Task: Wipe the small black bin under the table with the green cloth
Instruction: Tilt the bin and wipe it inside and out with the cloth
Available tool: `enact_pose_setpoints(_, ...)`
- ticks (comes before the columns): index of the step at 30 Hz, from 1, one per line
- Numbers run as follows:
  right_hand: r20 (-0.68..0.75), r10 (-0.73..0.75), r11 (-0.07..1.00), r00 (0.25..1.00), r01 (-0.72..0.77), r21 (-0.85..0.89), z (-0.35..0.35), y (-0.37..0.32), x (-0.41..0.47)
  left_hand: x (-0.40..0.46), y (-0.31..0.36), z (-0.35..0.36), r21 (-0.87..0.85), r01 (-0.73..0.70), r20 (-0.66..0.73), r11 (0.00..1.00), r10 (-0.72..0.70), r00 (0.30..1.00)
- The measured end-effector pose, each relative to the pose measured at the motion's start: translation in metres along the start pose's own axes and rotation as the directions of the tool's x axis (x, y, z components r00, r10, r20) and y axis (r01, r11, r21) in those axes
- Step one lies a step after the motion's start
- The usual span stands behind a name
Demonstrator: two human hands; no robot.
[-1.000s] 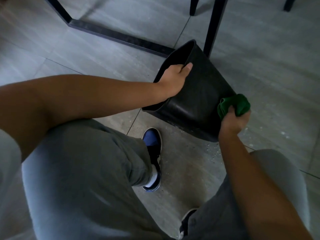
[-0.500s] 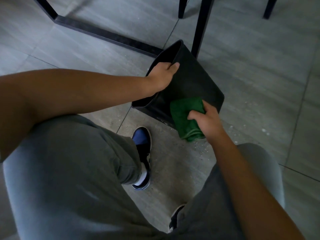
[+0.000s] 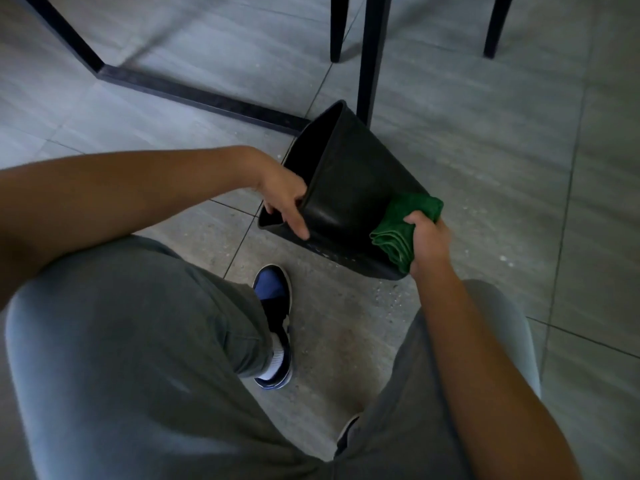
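Note:
The small black bin (image 3: 349,188) is tipped over, its open mouth facing left and its base toward the lower right, above the grey tiled floor. My left hand (image 3: 285,199) grips the near rim, thumb inside the mouth and fingers down the outer wall. My right hand (image 3: 427,239) holds the folded green cloth (image 3: 401,230) pressed against the bin's outer wall close to the base. Part of the cloth is hidden under my fingers.
A black table frame bar (image 3: 194,91) runs along the floor behind the bin, and an upright black leg (image 3: 370,57) stands right behind it. Two chair legs (image 3: 337,29) are further back. My knees in grey trousers (image 3: 138,341) and a blue-black shoe (image 3: 273,320) fill the foreground.
My right hand has slid the cloth along the bin's wall toward the base, to the right. My left hand shifted from the top rim to the near rim, and the bin turned slightly.

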State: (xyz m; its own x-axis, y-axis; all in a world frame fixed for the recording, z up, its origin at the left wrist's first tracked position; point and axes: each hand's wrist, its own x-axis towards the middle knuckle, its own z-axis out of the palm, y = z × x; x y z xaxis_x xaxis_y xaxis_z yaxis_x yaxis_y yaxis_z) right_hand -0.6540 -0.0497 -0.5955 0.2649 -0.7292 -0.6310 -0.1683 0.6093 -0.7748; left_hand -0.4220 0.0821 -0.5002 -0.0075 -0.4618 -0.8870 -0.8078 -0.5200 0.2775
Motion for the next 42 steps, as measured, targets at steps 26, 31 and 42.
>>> enact_pose_setpoints(26, -0.111, -0.161, 0.973, 0.981, 0.177, 0.148, -0.014, -0.009, 0.01, -0.003, 0.022, -0.016, -0.481, -0.494, -0.784, 0.724, -0.104, 0.612)
enact_pose_setpoints(31, -0.125, -0.148, 0.978, 0.981, 0.165, 0.13, -0.016, -0.01, 0.012, -0.011, 0.001, -0.014, -0.334, -0.313, -0.614, 0.889, 0.047, 0.788)
enact_pose_setpoints(42, -0.125, -0.239, 0.958, 0.963, 0.255, 0.129, -0.017, -0.017, 0.01, 0.006, 0.009, -0.008, -0.377, -0.429, -0.821, 0.821, -0.082, 0.565)
